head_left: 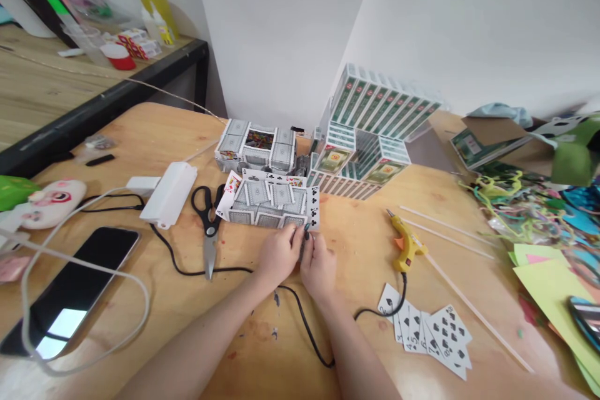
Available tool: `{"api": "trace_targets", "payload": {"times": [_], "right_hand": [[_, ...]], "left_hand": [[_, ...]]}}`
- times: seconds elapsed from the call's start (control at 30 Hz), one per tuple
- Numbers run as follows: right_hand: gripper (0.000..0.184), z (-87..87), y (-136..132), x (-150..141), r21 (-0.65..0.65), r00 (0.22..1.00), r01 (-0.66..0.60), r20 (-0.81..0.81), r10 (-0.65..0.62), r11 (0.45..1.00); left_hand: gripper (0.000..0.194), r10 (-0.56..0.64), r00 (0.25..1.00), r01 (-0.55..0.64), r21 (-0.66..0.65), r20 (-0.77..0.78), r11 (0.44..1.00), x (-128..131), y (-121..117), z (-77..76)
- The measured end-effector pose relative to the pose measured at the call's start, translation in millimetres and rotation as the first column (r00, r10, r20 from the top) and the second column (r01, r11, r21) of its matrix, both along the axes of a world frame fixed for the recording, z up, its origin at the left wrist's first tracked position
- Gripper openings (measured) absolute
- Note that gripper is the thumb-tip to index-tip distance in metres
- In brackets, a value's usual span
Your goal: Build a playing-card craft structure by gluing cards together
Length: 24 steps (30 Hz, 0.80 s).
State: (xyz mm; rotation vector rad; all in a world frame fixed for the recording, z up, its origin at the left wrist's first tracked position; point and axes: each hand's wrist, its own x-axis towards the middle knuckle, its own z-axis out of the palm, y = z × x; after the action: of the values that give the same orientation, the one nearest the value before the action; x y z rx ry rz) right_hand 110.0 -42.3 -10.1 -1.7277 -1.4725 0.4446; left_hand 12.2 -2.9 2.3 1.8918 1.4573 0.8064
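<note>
My left hand and my right hand meet at the middle of the table, fingers closed and fingertips pressed together. Whatever they pinch is mostly hidden; only a small greyish bit shows between them. Just beyond is a low structure built of playing cards, with grey-patterned backs and some faces showing, including clubs along its right side. Behind that stands a larger card-covered box with an opening in its top. Black-handled scissors lie left of my left hand, blades toward me.
Stacked card packs rise at the back. A yellow glue gun lies right, with glue sticks and fanned spade cards nearby. Its black cord passes under my arms. Left are a phone, a white power strip and a looped white cable.
</note>
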Motion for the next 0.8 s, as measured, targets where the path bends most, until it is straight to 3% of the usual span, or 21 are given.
{"api": "trace_targets", "payload": {"times": [0.17, 0.3, 0.43, 0.63, 0.73, 0.8], "right_hand": [[0.030, 7.1, -1.2, -2.6, -0.002, 0.994, 0.109, -0.011, -0.109, 0.994], [0.031, 10.9, 0.3, 1.7, 0.015, 0.977, 0.210, -0.051, -0.209, 0.978], [0.032, 8.8, 2.5, 3.8, 0.006, 0.968, 0.246, -0.054, -0.246, 0.969], [0.035, 8.5, 7.9, 4.9, 0.008, 0.965, 0.148, -0.218, -0.143, 0.989], [0.037, 11.9, 9.5, 5.8, 0.025, 0.911, 0.133, -0.396, -0.112, 0.991], [0.038, 13.6, 9.3, 7.3, 0.024, 0.864, 0.138, -0.492, -0.108, 0.990]], "left_hand": [[0.034, -0.032, 0.996, 0.033, -0.017, 0.081, 0.999, -2.4, -1.7, 0.5], [0.039, -0.123, 0.992, 0.123, -0.007, 0.010, 0.992, -2.3, -3.6, -0.6], [0.044, -0.119, 0.993, 0.120, 0.032, -0.027, 0.992, 0.7, -4.8, -2.1], [0.045, -0.086, 0.994, 0.094, 0.138, -0.065, 0.986, 2.0, -4.6, -4.0], [0.046, -0.096, 0.995, 0.097, 0.109, -0.017, 0.989, -0.9, -4.3, -2.6], [0.046, -0.169, 0.983, 0.165, 0.056, 0.069, 0.985, -3.6, -5.0, 0.1]]}}
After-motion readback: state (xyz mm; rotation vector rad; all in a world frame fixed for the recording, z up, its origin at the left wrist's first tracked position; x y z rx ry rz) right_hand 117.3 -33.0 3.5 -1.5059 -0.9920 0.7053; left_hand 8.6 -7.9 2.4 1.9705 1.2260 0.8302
